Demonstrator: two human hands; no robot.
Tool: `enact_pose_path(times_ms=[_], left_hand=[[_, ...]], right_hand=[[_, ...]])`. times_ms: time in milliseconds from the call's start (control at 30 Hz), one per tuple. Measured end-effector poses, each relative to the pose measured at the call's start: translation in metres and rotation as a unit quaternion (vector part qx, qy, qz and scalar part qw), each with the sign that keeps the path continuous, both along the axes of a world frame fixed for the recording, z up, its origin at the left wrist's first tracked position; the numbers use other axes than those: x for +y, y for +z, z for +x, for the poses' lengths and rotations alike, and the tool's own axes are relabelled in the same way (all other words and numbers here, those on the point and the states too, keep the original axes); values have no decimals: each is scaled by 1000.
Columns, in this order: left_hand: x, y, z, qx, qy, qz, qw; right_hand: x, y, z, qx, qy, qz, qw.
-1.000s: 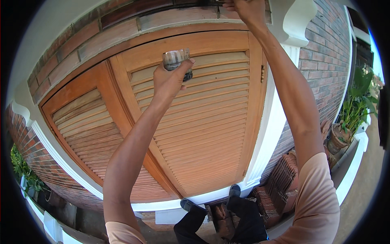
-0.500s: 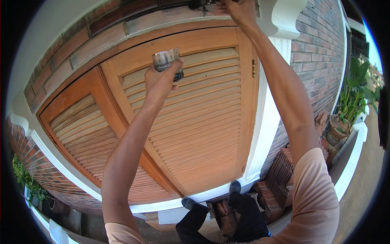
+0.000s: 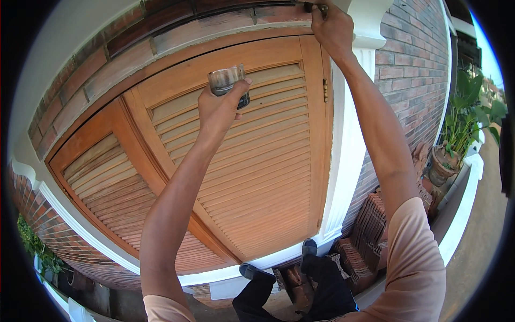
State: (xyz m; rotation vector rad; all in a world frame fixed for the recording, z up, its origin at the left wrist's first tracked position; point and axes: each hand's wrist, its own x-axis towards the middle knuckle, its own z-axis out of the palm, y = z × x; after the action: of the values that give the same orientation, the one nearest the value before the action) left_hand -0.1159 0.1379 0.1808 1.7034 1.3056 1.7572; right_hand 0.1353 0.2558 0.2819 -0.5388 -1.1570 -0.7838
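My left hand [image 3: 217, 107] grips a small clear container [image 3: 225, 74] with dark liquid inside, held in front of the upper right louvered shutter [image 3: 252, 161]. My right hand [image 3: 333, 29] is raised at the top, fingers closed on a dark brush [image 3: 308, 7], mostly hidden by the fingers, against a dark brown strip [image 3: 225, 6] in the brickwork above the shutters. A second wooden louvered shutter [image 3: 115, 161] is at the left, with more reddish wood.
White moulded trim [image 3: 348, 145] frames the shutters, with brick wall [image 3: 407, 59] beside it. Stacked clay tiles [image 3: 365, 236] lie near my feet [image 3: 252, 271]. A potted plant [image 3: 445, 161] and white railing [image 3: 458, 214] are at the right; greenery [image 3: 35, 241] at the left.
My right hand has shifted slightly right along the dark strip and turned, its fingers more curled around the brush. The view has shifted a little. My left hand still holds the container.
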Motion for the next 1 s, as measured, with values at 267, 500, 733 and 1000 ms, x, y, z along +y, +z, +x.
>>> enact_pose_path(times_ms=[267, 500, 733, 1000], left_hand=[[1, 2, -2, -10, 16, 13, 1000], [6, -3, 5, -13, -1, 4, 1000], [14, -10, 16, -12, -4, 0, 1000], [21, -11, 27, -12, -11, 7, 1000]], right_hand=[[2, -19, -32, -47, 125, 22, 991], [-2, -18, -47, -44, 90, 27, 995], [26, -1, -14, 56, 313, -105, 942], [24, -3, 11, 80, 389, -81, 914]])
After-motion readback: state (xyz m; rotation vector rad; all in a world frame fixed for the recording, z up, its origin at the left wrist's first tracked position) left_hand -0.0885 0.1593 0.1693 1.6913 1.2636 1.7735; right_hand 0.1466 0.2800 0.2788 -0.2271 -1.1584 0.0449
